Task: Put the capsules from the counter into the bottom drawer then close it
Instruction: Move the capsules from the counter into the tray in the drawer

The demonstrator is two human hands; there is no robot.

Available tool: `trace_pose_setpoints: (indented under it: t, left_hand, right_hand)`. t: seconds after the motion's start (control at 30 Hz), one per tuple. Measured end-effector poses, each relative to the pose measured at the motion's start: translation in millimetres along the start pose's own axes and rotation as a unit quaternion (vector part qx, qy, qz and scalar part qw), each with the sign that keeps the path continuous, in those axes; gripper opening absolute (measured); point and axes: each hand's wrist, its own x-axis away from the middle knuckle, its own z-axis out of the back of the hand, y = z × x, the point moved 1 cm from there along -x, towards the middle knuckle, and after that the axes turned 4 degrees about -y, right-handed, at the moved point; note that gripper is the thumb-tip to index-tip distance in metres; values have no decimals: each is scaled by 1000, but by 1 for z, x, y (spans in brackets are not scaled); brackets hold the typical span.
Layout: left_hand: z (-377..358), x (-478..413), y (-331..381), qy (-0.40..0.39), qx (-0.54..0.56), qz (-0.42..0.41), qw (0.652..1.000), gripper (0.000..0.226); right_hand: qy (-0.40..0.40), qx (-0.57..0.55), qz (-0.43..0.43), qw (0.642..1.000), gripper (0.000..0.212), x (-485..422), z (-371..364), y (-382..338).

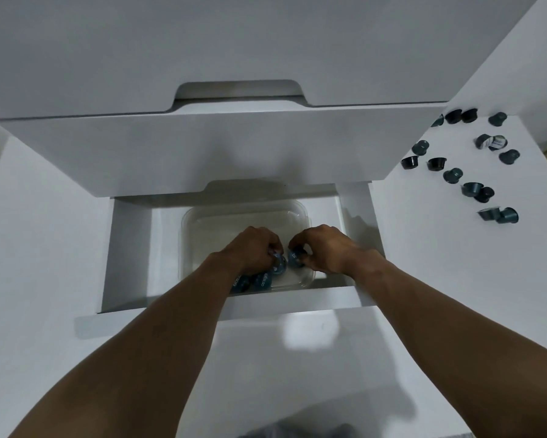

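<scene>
Depositing capsules (295, 259) into the clear tub (243, 210) in the bottom drawer (129, 248), pinched in left hand (253, 248) and right hand (324, 251); next, likely: release, fetch stray capsules (452, 175) off the counter (439, 222).

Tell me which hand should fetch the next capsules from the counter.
Right. The capsules lie scattered on the counter right of the drawer, nearest the right hand; the left hand would have to cross over.

You get dim, greyish light from overhead. A pale glare patch (310, 333) sits below centre; soft shadows fall at lower right. Edges bow from the wide lens, and detail looks soft.
</scene>
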Motion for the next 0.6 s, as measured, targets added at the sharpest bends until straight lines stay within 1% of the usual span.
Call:
trace_pose_setpoints:
  t: [0.33,0.53,0.6]
  left_hand:
    - [-5,0,6,-51,-3,7,999,21]
    - [-7,0,7,-84,-18,16,996,21]
    - [-7,0,7,-83,-23,18,996,22]
  right_hand:
    - [-55,-2,-16,998,25,4,-1,-5]
    - [-56,-14,-1,998,25,5,-3,-4]
    - [-55,-19,3,998,26,4,-3,-3]
